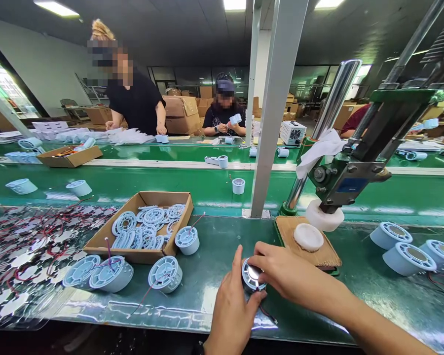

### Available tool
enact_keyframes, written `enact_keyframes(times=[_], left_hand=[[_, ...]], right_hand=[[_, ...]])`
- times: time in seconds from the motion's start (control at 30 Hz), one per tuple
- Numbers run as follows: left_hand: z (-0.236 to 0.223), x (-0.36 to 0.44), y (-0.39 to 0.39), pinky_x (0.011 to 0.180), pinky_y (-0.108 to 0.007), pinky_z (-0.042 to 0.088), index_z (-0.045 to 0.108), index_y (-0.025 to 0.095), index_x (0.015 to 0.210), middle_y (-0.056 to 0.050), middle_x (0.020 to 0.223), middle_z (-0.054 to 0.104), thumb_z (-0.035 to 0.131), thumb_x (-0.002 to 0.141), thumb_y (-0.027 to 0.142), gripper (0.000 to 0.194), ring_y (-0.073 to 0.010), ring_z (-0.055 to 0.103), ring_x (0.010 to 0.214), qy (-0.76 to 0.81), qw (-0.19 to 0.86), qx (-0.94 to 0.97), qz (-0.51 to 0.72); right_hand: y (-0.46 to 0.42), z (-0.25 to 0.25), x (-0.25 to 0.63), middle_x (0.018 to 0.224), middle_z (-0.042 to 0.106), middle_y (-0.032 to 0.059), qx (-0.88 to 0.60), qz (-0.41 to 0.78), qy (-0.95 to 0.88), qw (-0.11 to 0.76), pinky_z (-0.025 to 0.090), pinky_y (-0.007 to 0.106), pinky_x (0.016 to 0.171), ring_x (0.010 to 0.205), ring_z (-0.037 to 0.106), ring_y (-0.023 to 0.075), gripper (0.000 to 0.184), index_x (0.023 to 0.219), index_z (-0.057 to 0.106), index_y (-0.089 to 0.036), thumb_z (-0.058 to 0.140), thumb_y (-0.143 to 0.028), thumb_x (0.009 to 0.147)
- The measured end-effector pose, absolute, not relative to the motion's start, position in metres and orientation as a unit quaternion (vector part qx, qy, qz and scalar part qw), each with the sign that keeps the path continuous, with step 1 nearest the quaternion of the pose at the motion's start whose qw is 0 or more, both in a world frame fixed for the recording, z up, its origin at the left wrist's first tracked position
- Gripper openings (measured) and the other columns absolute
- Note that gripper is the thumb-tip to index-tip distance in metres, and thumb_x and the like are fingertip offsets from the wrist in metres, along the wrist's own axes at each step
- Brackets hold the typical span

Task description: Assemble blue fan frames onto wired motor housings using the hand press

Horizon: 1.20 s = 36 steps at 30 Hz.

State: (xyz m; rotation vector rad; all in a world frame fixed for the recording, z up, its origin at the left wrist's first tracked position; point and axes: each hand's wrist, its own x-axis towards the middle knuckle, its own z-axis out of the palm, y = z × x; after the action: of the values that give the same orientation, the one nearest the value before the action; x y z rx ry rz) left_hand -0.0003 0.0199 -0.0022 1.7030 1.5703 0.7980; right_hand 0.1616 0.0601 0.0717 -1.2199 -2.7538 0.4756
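Observation:
A light-blue round plastic housing (245,283) stands on the bench in front of me, with a shiny metal disc (252,272) in its top. My left hand (231,305) is curled around its left and near sides, thumb at the front and index finger stretched out. From the right, my right hand (281,268) has bent fingers gripping the top and right edge, fingertips touching near the disc. A dark and red wire (268,314) trails from the housing toward the bench edge. Left of my hands is another blue housing (165,274) with a thin wire.
A green hand press (340,182) with white pads stands to the right, near several finished-looking housings (409,259). A cardboard box (92,246) of blue rings and a heap of wired metal discs (25,266) lie left. Two people work beyond the green conveyor (170,177).

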Motion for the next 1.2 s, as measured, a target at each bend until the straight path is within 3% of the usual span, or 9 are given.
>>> enact_keyframes(times=[0.23, 0.5, 0.57, 0.63, 0.73, 0.8, 0.9, 1.1, 1.2], left_hand=[[-0.003, -0.001, 0.024, 0.103, -0.039, 0.041, 0.02, 0.022, 0.152, -0.009, 0.139, 0.056, 0.064, 0.076, 0.015, 0.088, -0.0267, 0.053, 0.126, 0.594, 0.341, 0.66, 0.309], [-0.003, -0.001, 0.02, 0.104, -0.038, 0.04, 0.019, 0.024, 0.153, -0.008, 0.142, 0.053, 0.061, 0.078, 0.015, 0.086, -0.0256, 0.051, 0.128, 0.599, 0.344, 0.657, 0.303], [-0.003, -0.001, 0.021, 0.103, -0.038, 0.041, 0.018, 0.025, 0.153, -0.008, 0.142, 0.053, 0.062, 0.078, 0.015, 0.088, -0.0253, 0.052, 0.126, 0.598, 0.342, 0.655, 0.309], [-0.003, -0.001, 0.021, 0.102, -0.037, 0.041, 0.018, 0.025, 0.153, -0.007, 0.14, 0.055, 0.063, 0.078, 0.016, 0.088, -0.0251, 0.054, 0.124, 0.592, 0.34, 0.659, 0.315], [-0.004, -0.002, 0.023, 0.1, -0.037, 0.042, 0.018, 0.023, 0.153, -0.008, 0.134, 0.059, 0.063, 0.079, 0.019, 0.087, -0.026, 0.055, 0.123, 0.592, 0.334, 0.663, 0.315], [-0.005, -0.002, 0.024, 0.099, -0.039, 0.043, 0.017, 0.022, 0.153, -0.01, 0.132, 0.061, 0.062, 0.08, 0.022, 0.085, -0.0272, 0.056, 0.122, 0.599, 0.33, 0.66, 0.31], [-0.005, -0.002, 0.025, 0.098, -0.039, 0.044, 0.016, 0.022, 0.153, -0.011, 0.132, 0.061, 0.058, 0.082, 0.024, 0.083, -0.0274, 0.057, 0.12, 0.593, 0.332, 0.663, 0.312], [0.004, -0.002, 0.023, 0.097, -0.036, 0.043, 0.012, 0.024, 0.154, -0.008, 0.129, 0.063, 0.06, 0.08, 0.025, 0.088, -0.0262, 0.058, 0.118, 0.612, 0.34, 0.65, 0.296], [0.002, -0.003, 0.024, 0.097, -0.036, 0.044, 0.012, 0.022, 0.154, -0.008, 0.127, 0.063, 0.058, 0.081, 0.025, 0.087, -0.0258, 0.058, 0.118, 0.615, 0.343, 0.646, 0.295]], right_hand=[[0.063, 0.069, 0.167, 0.096, 0.051, 0.0025, -0.372, 0.193, -0.904, 0.081, 0.037, 0.024, 0.071, 0.081, 0.051, 0.0124, 0.017, 0.105, 0.061, -0.017, 0.051, -0.011, 0.092], [0.062, 0.069, 0.172, 0.104, 0.053, 0.0037, -0.387, 0.208, -0.893, 0.099, 0.042, 0.027, 0.078, 0.091, 0.053, 0.0153, 0.034, 0.123, 0.056, -0.022, 0.054, -0.012, 0.091], [0.058, 0.081, 0.174, 0.106, 0.055, 0.0037, -0.386, 0.222, -0.88, 0.166, 0.042, 0.027, 0.08, 0.093, 0.053, 0.0154, 0.031, 0.122, 0.055, -0.021, 0.057, -0.017, 0.091], [0.053, 0.096, 0.172, 0.086, 0.056, 0.0009, -0.366, 0.276, -0.835, 0.304, 0.04, 0.023, 0.068, 0.078, 0.052, 0.0118, 0.01, 0.096, 0.06, -0.018, 0.054, -0.026, 0.095], [0.047, 0.1, 0.156, 0.057, 0.037, -0.0028, -0.259, 0.424, -0.697, 0.517, 0.027, 0.021, 0.05, 0.052, 0.034, 0.0075, 0.051, 0.06, 0.04, -0.016, 0.041, -0.048, 0.1], [0.05, 0.087, 0.139, 0.053, 0.031, -0.0036, -0.197, 0.507, -0.629, 0.555, 0.022, 0.02, 0.047, 0.047, 0.027, 0.0061, 0.058, 0.055, 0.034, -0.017, 0.037, -0.056, 0.098], [0.062, 0.062, 0.12, 0.049, 0.025, -0.0056, -0.203, 0.556, -0.605, 0.533, 0.018, 0.019, 0.043, 0.044, 0.022, 0.0044, 0.058, 0.054, 0.031, -0.018, 0.041, -0.054, 0.097], [0.059, 0.069, 0.149, 0.055, 0.021, -0.0055, -0.226, 0.49, -0.596, 0.594, 0.019, 0.02, 0.045, 0.047, 0.022, 0.0057, 0.055, 0.058, 0.026, -0.018, 0.037, -0.054, 0.098], [0.044, 0.056, 0.162, 0.074, 0.049, 0.0011, -0.373, 0.349, -0.668, 0.542, 0.041, 0.021, 0.064, 0.069, 0.048, 0.0097, 0.028, 0.08, 0.055, -0.016, 0.048, -0.037, 0.096]])
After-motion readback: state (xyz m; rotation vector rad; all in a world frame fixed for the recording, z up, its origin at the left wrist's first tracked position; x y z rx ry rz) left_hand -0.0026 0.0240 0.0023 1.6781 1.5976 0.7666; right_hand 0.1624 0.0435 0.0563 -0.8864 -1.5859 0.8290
